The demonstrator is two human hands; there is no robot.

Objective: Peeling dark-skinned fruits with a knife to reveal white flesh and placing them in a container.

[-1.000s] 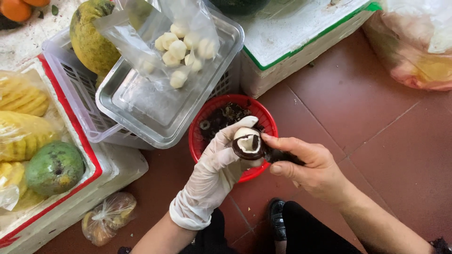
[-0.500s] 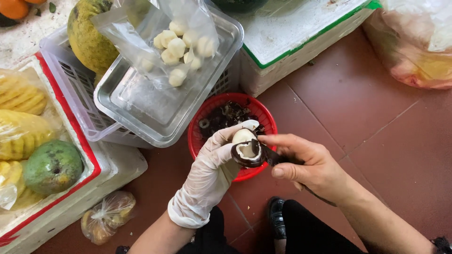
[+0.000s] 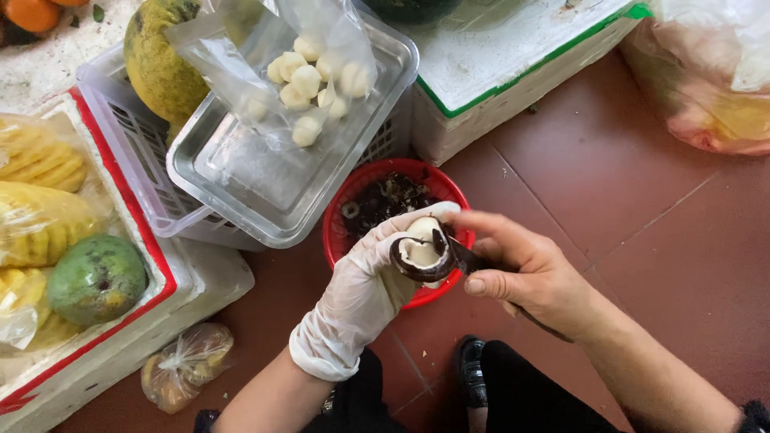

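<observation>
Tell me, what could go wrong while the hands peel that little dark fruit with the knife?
The knife in the bare right hand cuts right beside the gloved left hand, so a slip could nick a finger. The fruit, half white already, sits above the red bowl of dark peelings; if it slips, it may land among them or on the tiled floor and get dirty.

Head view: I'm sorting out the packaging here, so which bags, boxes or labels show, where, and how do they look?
Clear bag: in the steel tray, holds white peeled pieces.
Small knotted bag: floor, lower left, yellowish contents.
Foam box: top centre, white, green edge.
Foam box: left, white, red rim, wrapped yellow fruit inside.
Pinkish bag: top right.
No labels or screens.
</observation>
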